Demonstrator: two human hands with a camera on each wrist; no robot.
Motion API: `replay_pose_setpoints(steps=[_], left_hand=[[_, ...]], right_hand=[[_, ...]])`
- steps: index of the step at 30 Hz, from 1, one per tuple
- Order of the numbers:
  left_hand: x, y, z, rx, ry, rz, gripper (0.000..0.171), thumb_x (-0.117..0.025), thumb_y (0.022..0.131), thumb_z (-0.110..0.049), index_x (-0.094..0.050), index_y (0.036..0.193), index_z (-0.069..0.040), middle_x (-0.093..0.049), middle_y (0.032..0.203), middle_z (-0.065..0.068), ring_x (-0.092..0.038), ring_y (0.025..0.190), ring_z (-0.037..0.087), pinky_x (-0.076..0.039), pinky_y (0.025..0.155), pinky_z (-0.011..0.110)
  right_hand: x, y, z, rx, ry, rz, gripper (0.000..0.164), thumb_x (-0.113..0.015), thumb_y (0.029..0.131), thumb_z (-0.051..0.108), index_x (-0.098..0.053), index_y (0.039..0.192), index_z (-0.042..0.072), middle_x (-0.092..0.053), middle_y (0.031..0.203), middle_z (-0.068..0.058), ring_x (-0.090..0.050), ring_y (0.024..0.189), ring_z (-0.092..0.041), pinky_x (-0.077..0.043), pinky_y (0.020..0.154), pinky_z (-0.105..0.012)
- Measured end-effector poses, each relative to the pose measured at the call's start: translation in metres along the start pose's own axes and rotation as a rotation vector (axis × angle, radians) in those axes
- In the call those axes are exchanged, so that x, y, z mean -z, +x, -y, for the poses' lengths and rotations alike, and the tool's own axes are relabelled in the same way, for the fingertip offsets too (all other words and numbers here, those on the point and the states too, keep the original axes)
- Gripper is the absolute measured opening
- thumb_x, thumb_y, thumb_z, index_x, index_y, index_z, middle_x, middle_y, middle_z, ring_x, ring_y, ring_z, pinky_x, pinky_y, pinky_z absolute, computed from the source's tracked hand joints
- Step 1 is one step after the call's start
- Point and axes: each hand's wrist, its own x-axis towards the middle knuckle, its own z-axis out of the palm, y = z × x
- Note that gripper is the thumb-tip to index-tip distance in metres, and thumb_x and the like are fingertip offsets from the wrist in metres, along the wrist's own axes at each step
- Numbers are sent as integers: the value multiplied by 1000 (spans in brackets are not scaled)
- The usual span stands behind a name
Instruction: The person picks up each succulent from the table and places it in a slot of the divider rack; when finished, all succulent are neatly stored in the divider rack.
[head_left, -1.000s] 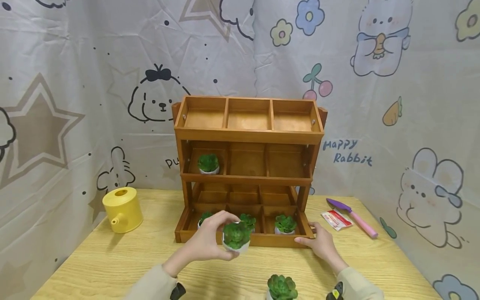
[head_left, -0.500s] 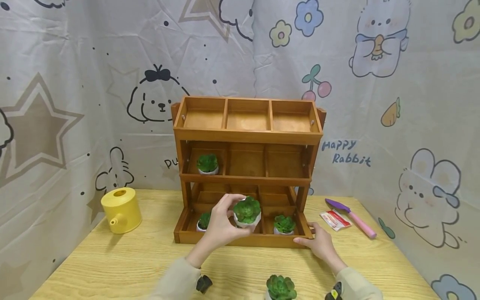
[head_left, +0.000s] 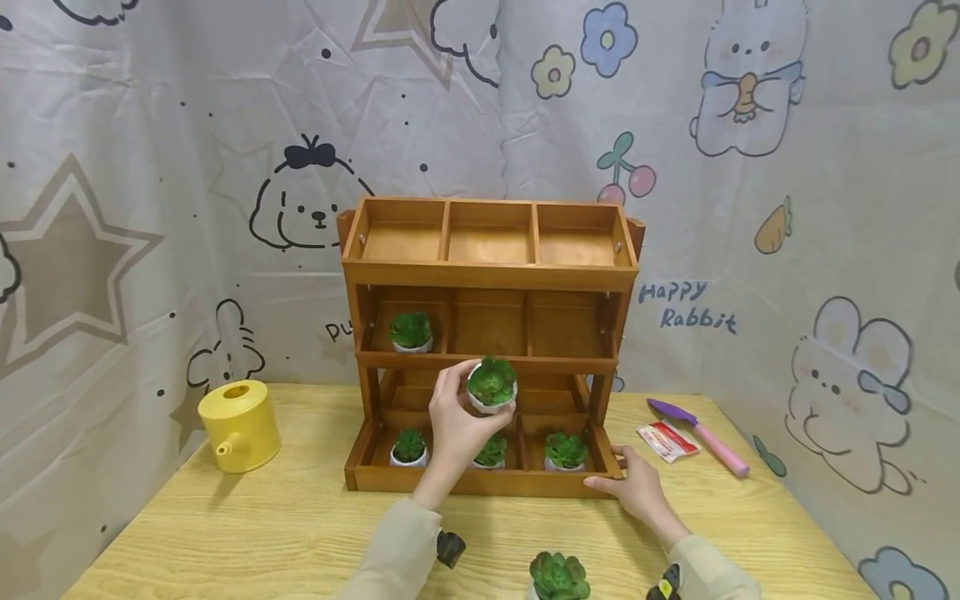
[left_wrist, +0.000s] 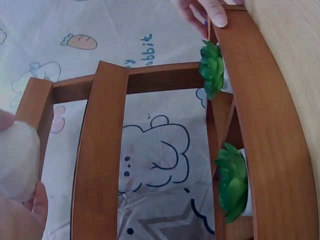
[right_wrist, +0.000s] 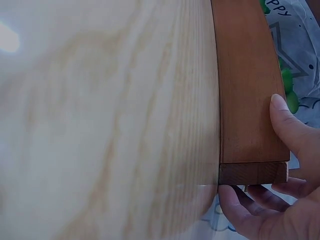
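My left hand (head_left: 457,427) grips a potted succulent (head_left: 491,385) in front of the gap below the middle tier of the wooden plant shelf (head_left: 480,360). In the left wrist view its white pot (left_wrist: 19,160) shows between thumb and fingers. My right hand (head_left: 637,490) holds the shelf's lower right corner; the right wrist view shows the thumb on the front board (right_wrist: 250,85) and fingers curled round its end. Three succulents stand in the bottom tier: left (head_left: 409,447), middle (head_left: 491,452), partly hidden by my left hand, and right (head_left: 566,452). Another succulent (head_left: 411,332) sits in the middle tier's left compartment.
One more succulent (head_left: 558,575) stands at the table's near edge. A yellow watering can (head_left: 240,427) is on the left. To the right lie a red-and-white packet (head_left: 667,442) and a purple trowel with a pink handle (head_left: 697,435). Printed cloth (head_left: 420,125) hangs behind.
My left hand has moved up and to the right with the succulent, from before the bottom tier to just below the middle tier. My right hand stays on the shelf corner.
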Motion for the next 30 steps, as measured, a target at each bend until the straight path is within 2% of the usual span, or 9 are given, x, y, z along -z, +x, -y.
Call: replay_pose_setpoints(steps=[6, 10, 14, 17, 23, 30], left_hand=[[-11, 12, 6, -36, 44, -103, 61, -87, 61, -12, -60, 116, -10, -57, 109, 10, -57, 99, 22, -53, 76, 34], [-16, 16, 10, -74, 61, -158, 67, -87, 61, -13, -57, 120, -9, -57, 109, 11, -58, 98, 23, -53, 77, 32], [-20, 20, 16, -98, 44, -211, 73, -88, 61, -11, -52, 124, -7, -58, 110, 12, -60, 98, 24, -55, 77, 35], [-23, 23, 22, -87, 28, -252, 71, -88, 62, -12, -51, 123, -5, -59, 111, 13, -61, 99, 25, -56, 80, 39], [-28, 29, 32, -37, 17, -316, 63, -89, 63, -14, -54, 115, -4, -58, 111, 14, -62, 100, 27, -56, 82, 37], [-34, 35, 38, -24, 40, -328, 64, -89, 64, -20, -55, 116, -6, -58, 113, 14, -61, 100, 26, -55, 83, 39]], right_hand=[[0, 1, -1, -3, 0, -2, 84, -82, 73, 38, -46, 131, -10, -58, 122, -31, -57, 108, -44, -47, 90, -53], [0, 1, -1, -2, 10, -6, 84, -82, 72, 37, -46, 130, -11, -57, 122, -31, -57, 108, -44, -47, 91, -53], [-1, 0, -2, 1, 13, -10, 84, -83, 72, 37, -47, 130, -10, -58, 120, -31, -57, 108, -43, -47, 90, -53], [-2, 1, -2, -2, 7, -14, 83, -83, 71, 37, -47, 130, -10, -59, 119, -30, -58, 107, -43, -47, 90, -53], [-2, 2, -3, -5, 2, -8, 84, -82, 72, 38, -46, 131, -10, -58, 120, -30, -57, 108, -43, -47, 90, -53], [-3, 2, -5, -3, -2, -15, 84, -83, 72, 38, -46, 131, -9, -59, 119, -30, -58, 107, -43, -47, 91, -53]])
